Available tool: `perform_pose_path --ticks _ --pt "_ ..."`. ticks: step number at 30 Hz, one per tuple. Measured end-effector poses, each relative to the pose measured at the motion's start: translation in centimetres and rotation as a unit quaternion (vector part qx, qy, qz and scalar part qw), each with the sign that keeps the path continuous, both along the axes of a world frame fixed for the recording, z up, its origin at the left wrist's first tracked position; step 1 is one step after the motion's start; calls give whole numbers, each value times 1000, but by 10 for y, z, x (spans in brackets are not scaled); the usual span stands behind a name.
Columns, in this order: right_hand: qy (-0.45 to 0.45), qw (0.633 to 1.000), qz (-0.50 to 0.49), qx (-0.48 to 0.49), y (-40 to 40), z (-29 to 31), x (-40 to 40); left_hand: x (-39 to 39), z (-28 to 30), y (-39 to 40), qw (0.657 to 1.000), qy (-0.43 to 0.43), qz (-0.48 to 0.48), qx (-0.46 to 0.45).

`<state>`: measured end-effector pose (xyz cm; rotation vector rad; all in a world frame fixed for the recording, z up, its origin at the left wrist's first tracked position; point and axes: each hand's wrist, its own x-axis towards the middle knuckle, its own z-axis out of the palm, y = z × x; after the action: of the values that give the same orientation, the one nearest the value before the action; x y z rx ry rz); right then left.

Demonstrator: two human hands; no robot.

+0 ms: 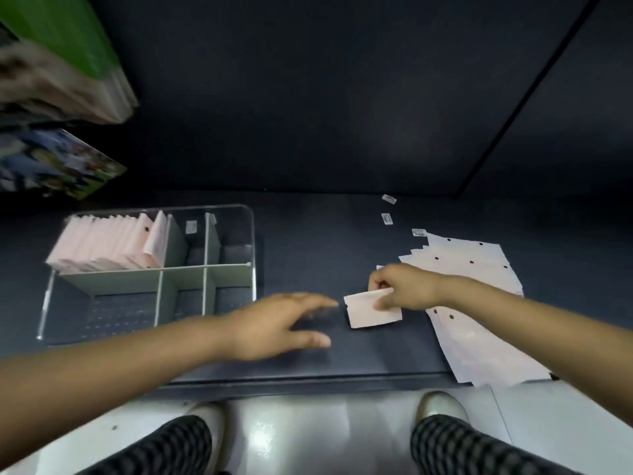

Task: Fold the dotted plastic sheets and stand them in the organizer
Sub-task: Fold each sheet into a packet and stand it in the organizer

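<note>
Head view: labels (387,219) lie beyond the flat sheets (479,265).

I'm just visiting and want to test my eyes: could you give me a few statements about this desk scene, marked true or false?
1. The right hand pinches a folded pink sheet. True.
2. The left hand grips a sheet. False: it is open, holding nothing.
3. Folded sheets stand in the clear organizer, far-left compartment. True.
4. The unfolded dotted sheets lie left of the organizer. False: they lie to its right.
5. Every organizer compartment holds sheets. False: only the far-left one does.
</note>
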<state>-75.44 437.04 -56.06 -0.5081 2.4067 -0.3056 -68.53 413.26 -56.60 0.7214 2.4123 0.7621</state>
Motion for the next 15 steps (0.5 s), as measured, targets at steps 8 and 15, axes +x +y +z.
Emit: perform_pose_path --ticks 8,15 --pt "-54 954 -124 -269 -88 91 20 -14 82 -53 958 -80 246 127" --pt "13 939 -138 -314 -158 94 47 4 90 -115 922 -74 346 157"
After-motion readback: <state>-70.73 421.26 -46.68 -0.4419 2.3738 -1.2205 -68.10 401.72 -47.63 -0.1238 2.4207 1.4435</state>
